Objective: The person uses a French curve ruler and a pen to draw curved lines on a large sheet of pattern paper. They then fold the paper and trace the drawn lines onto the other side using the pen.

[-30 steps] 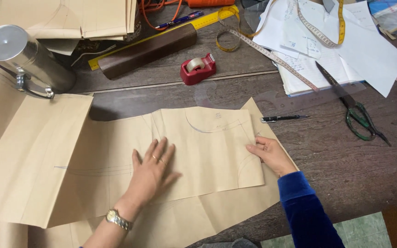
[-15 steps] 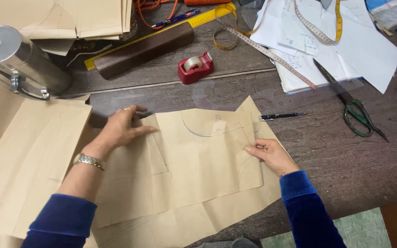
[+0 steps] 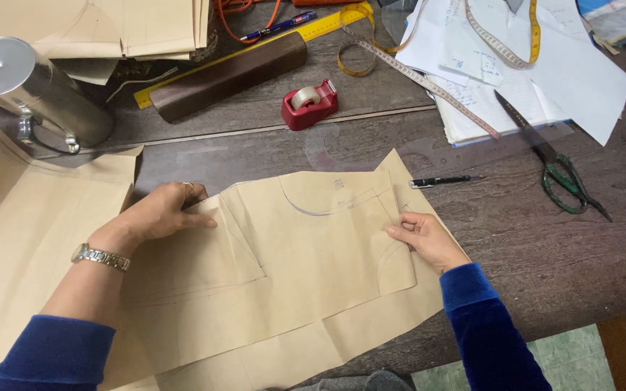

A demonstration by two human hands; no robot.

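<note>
Head | brown paper pattern (image 3: 313, 253) under both grips | left hand (image 3: 157, 216), right hand (image 3: 423, 239) pinching edges

Dark brown wood-grain table (image 3: 545, 261), worn surface, fills most of the view beyond and to the right of the right hand (image 3: 425, 239), with a seam line running across it above both hands. Pale green tiled floor (image 3: 516, 358) shows below the table's near edge, just right of the right forearm. Light is even, soft shadows only.
</note>
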